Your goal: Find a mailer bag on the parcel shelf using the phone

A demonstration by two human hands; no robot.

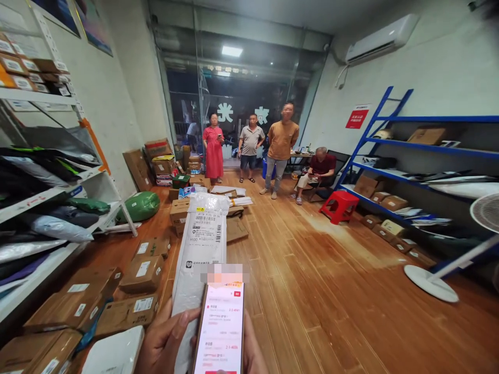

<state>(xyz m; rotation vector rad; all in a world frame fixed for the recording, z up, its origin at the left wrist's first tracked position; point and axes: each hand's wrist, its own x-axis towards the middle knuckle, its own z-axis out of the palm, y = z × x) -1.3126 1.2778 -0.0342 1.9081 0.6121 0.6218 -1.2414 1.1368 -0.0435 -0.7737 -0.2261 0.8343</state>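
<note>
A long, narrow white parcel (202, 234) with a printed shipping label points away from me at the lower middle. My left hand (163, 335) is closed around its near end, one digit lying across it toward the phone. Beside it, a smartphone (220, 330) with a lit screen of text lines and red numbers is gripped in my right hand (252, 345). The phone covers part of the parcel's near right edge. Some fingers of both hands are hidden behind what they hold.
Cardboard boxes (142, 272) lie on the floor at left, by a white shelf (42, 195) of parcels. Blue shelving (432, 148), a red stool (338, 206) and a white fan (431, 283) stand at right. Several people, one seated, are near the glass front (241, 78).
</note>
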